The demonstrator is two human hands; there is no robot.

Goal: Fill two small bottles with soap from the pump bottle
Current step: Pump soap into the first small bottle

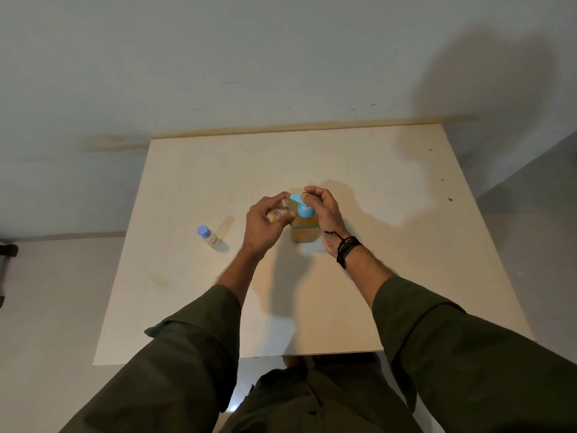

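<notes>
On the pale table, toward the left, a capped bottle with a blue lid stands by itself, well apart from the hands. Right of it, the left hand grips a second small bottle, tilted, its mouth up under the pump's blue spout. The pump bottle, holding amber soap, stands at the table's middle. The right hand, fingers curled, presses on the pump head; black cords circle that wrist.
</notes>
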